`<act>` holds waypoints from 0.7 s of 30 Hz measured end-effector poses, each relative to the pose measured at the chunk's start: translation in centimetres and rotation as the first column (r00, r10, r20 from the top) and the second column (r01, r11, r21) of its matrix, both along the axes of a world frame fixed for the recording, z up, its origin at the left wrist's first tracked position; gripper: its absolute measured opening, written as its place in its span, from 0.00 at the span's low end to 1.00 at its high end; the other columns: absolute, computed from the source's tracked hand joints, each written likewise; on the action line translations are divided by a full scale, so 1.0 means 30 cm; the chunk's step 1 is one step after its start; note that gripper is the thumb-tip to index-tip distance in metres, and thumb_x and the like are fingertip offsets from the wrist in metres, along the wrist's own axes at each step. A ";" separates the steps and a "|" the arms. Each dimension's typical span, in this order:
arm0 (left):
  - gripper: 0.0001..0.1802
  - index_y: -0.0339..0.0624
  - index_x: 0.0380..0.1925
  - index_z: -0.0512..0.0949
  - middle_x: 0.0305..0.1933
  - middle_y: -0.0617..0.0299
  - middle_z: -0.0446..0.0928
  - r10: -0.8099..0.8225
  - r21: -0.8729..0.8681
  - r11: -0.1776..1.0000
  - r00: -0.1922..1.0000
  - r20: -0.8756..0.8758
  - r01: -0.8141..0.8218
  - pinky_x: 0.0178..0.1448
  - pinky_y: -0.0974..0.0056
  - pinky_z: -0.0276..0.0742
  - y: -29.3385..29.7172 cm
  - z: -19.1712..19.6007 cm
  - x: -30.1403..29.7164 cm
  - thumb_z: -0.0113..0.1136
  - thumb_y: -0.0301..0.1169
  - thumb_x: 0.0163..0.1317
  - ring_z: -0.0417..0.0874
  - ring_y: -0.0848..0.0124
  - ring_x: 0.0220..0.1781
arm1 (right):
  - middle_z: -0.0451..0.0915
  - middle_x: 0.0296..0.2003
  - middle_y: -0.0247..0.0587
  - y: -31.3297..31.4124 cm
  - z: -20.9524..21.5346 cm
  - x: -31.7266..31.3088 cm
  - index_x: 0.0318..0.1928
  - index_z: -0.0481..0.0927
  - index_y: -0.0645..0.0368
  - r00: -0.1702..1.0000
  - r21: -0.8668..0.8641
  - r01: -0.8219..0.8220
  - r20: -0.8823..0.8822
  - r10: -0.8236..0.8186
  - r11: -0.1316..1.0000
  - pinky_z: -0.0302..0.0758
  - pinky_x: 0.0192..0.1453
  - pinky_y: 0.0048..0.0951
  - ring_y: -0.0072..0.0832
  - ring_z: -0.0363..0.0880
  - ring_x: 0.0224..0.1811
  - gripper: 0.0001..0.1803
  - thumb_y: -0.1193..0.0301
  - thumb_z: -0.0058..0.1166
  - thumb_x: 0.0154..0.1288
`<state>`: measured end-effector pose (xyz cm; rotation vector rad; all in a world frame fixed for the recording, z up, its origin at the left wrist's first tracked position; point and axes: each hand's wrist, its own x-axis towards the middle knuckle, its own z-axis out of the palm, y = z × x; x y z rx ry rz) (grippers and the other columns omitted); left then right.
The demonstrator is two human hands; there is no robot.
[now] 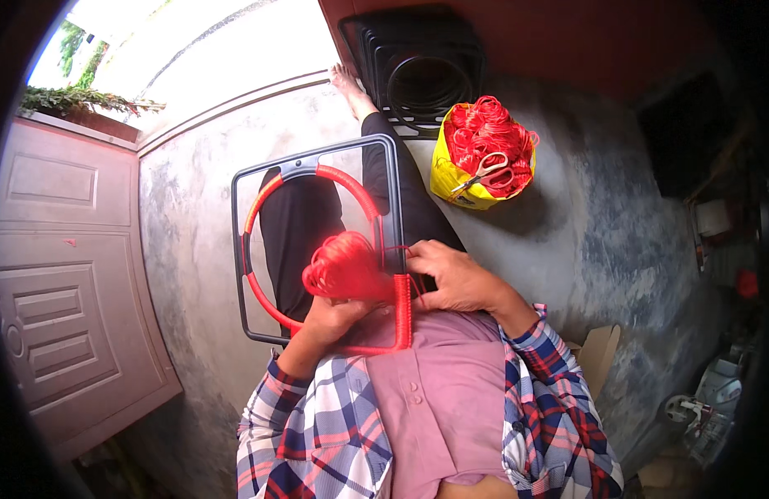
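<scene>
A black square frame [394,191] with a ring inside it rests upright against my lap. Red cord [403,312] is wound tightly round the lower part of its right bar and part of its lower edge. Red wrapping also covers much of the ring [351,185]. My left hand [328,323] is closed round the base of a looped bundle of red cord [345,264], which is slightly blurred inside the frame. At the right bar, just above the winding, my right hand [451,276] pinches a thin strand of the cord; its fingertips are partly hidden.
A yellow bag [441,170] full of red cord stands on the floor ahead to the right, with scissors [486,173] lying on top. Stacked black frames [359,50] lean by the wall beyond. A panelled door [64,241] is at left; cardboard [599,353] lies at right.
</scene>
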<state>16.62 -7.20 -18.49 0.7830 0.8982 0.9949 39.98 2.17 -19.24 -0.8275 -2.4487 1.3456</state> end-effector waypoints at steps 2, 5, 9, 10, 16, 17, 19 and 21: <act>0.26 0.36 0.55 0.73 0.54 0.56 0.78 -0.043 0.067 0.996 0.974 -0.222 0.059 0.62 0.59 0.74 0.001 0.009 0.002 0.64 0.23 0.55 0.79 0.65 0.57 | 0.75 0.51 0.47 -0.032 -0.004 -0.043 0.49 0.82 0.55 0.998 -0.099 0.041 -0.040 -0.045 0.994 0.71 0.60 0.40 0.44 0.73 0.56 0.24 0.58 0.65 0.52; 0.26 0.40 0.57 0.72 0.55 0.61 0.77 -0.012 0.328 0.921 0.856 -0.516 0.211 0.63 0.61 0.72 0.007 -0.025 -0.005 0.65 0.23 0.57 0.78 0.67 0.58 | 0.75 0.53 0.48 -0.035 -0.023 -0.055 0.49 0.82 0.56 0.993 -0.205 0.062 -0.082 -0.081 0.977 0.70 0.62 0.38 0.44 0.72 0.58 0.22 0.61 0.65 0.54; 0.31 0.41 0.62 0.66 0.55 0.61 0.75 0.067 0.345 0.931 0.873 -0.484 0.120 0.65 0.60 0.71 0.020 -0.042 0.003 0.63 0.23 0.56 0.77 0.66 0.59 | 0.74 0.55 0.48 -0.013 -0.039 -0.032 0.44 0.85 0.55 0.969 -0.094 0.139 -0.192 -0.155 0.986 0.69 0.63 0.37 0.42 0.72 0.58 0.17 0.62 0.66 0.54; 0.32 0.41 0.62 0.66 0.56 0.60 0.74 0.042 0.182 0.983 0.968 -0.246 0.003 0.65 0.60 0.71 0.021 -0.031 0.002 0.61 0.23 0.55 0.76 0.66 0.60 | 0.74 0.55 0.49 -0.015 -0.031 -0.033 0.39 0.85 0.56 0.958 -0.090 0.174 -0.215 -0.190 0.981 0.69 0.63 0.38 0.42 0.73 0.58 0.15 0.63 0.67 0.53; 0.38 0.38 0.63 0.63 0.60 0.58 0.68 0.180 0.021 0.982 0.969 0.170 -0.186 0.65 0.61 0.71 0.041 -0.004 0.021 0.55 0.26 0.45 0.74 0.66 0.60 | 0.78 0.50 0.38 -0.004 -0.045 -0.006 0.34 0.84 0.53 0.946 0.179 0.304 -0.173 -0.275 0.936 0.70 0.59 0.38 0.38 0.74 0.56 0.12 0.68 0.68 0.46; 0.40 0.38 0.63 0.62 0.60 0.58 0.67 0.168 0.033 0.984 0.975 0.144 -0.174 0.64 0.62 0.71 0.046 0.014 0.021 0.54 0.27 0.44 0.74 0.68 0.59 | 0.78 0.50 0.38 0.005 -0.030 0.000 0.34 0.84 0.53 0.949 0.182 0.296 -0.168 -0.266 0.938 0.70 0.59 0.38 0.38 0.74 0.56 0.12 0.68 0.68 0.46; 0.41 0.37 0.64 0.61 0.60 0.58 0.67 0.164 0.045 0.984 0.979 0.122 -0.170 0.62 0.63 0.72 0.045 0.014 0.017 0.53 0.28 0.43 0.74 0.69 0.57 | 0.80 0.46 0.35 0.039 0.015 0.020 0.34 0.84 0.53 0.938 0.626 0.321 -0.105 -0.331 0.711 0.71 0.55 0.38 0.38 0.76 0.53 0.14 0.70 0.67 0.42; 0.40 0.36 0.64 0.60 0.60 0.58 0.65 0.163 -0.005 0.987 0.981 0.106 -0.163 0.58 0.65 0.72 0.042 -0.005 0.002 0.53 0.27 0.44 0.73 0.71 0.53 | 0.81 0.41 0.34 0.069 0.020 0.059 0.34 0.84 0.50 0.910 0.571 0.401 -0.155 -0.386 0.716 0.73 0.53 0.36 0.35 0.79 0.47 0.13 0.74 0.67 0.44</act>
